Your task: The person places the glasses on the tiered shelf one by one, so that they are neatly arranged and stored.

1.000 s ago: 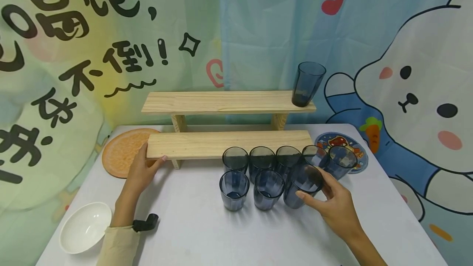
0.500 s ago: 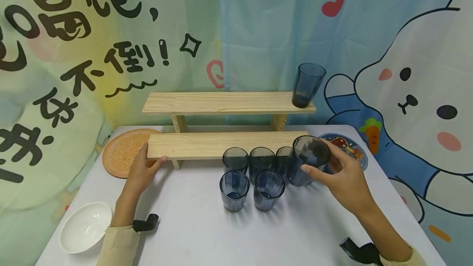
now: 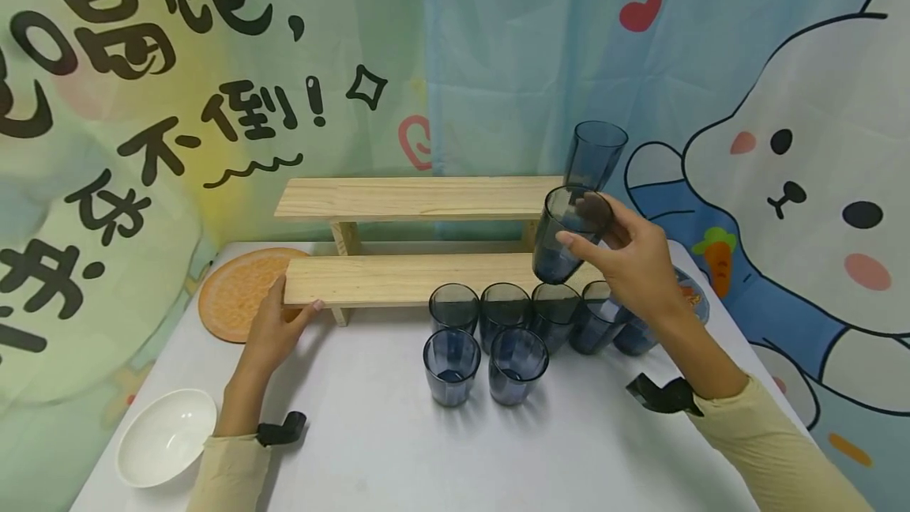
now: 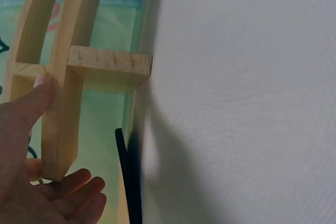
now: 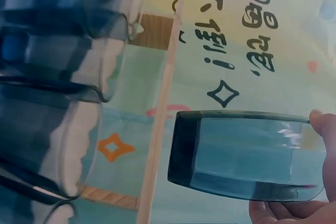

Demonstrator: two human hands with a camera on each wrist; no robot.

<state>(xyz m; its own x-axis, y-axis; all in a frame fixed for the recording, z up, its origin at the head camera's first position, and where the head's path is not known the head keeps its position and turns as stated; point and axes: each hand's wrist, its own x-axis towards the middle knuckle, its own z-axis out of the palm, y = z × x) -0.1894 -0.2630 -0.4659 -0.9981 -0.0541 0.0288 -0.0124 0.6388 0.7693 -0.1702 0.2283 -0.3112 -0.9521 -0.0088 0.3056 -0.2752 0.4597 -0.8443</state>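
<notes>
My right hand [image 3: 636,259] grips a blue-tinted drinking glass [image 3: 562,239] near its rim, thumb on one side and fingers on the other. The glass is raised in front of the right part of the two-tier wooden shelf [image 3: 384,279]. In the right wrist view the same glass [image 5: 241,156] looks vacant and see-through. My left hand [image 3: 273,330] holds the left end of the shelf's lower board; the left wrist view shows its thumb [image 4: 39,95] against the board. Another glass [image 3: 597,148] stands on the upper board's right end, partly hidden behind the held one.
Several more glasses [image 3: 453,370] stand in two rows on the white table [image 3: 384,449], before the lower board. A white bowl [image 3: 167,437] sits front left. An orange round mat [image 3: 231,299] lies left of the shelf, a blue patterned one [image 3: 700,303] to the right.
My right hand has lifted the glass from the front row's right end, up and over the back row toward the shelf. The left hand has stayed in place.
</notes>
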